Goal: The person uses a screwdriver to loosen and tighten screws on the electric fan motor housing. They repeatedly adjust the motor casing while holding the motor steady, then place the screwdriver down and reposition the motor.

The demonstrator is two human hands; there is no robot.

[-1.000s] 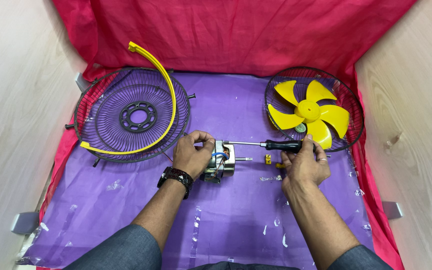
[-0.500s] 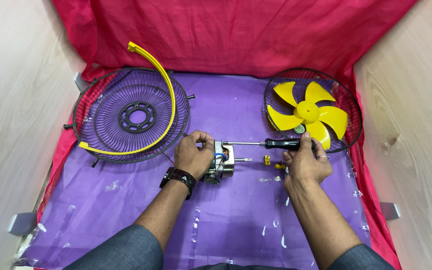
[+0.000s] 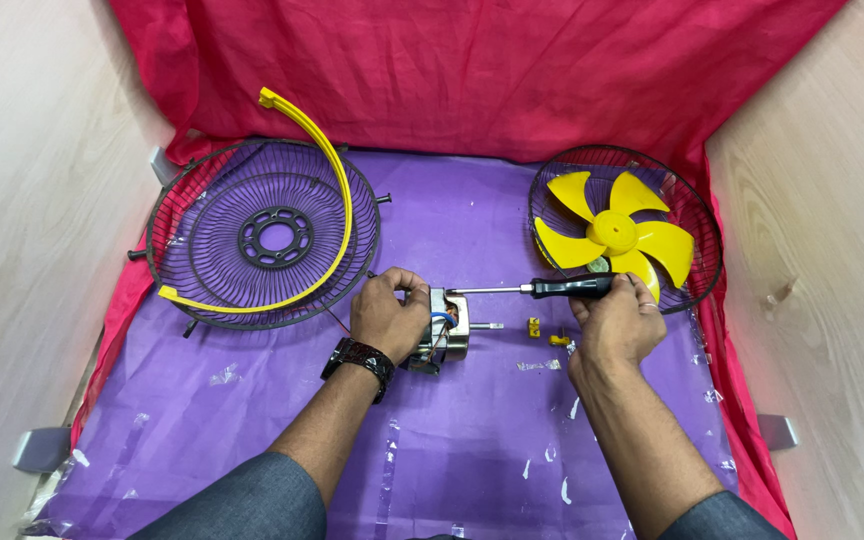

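My left hand (image 3: 389, 315) grips a small metal fan motor (image 3: 448, 326) that rests on the purple sheet (image 3: 252, 420), its shaft pointing right. My right hand (image 3: 614, 322) holds a screwdriver (image 3: 552, 288) by its black handle, the thin metal shank lying level with its tip at the top of the motor. A dark watch sits on my left wrist. Two small yellow parts (image 3: 544, 333) lie on the sheet between the motor and my right hand.
A black wire fan guard (image 3: 262, 232) with a yellow curved rim strip (image 3: 320, 180) lies at the left. At the right, a second guard (image 3: 697, 225) holds a yellow fan blade (image 3: 614, 233). Red cloth (image 3: 472, 70) drapes the back; wooden walls flank both sides.
Both hands stay at the same spots with the motor and screwdriver. My right hand's fingers have shifted slightly on the screwdriver handle.
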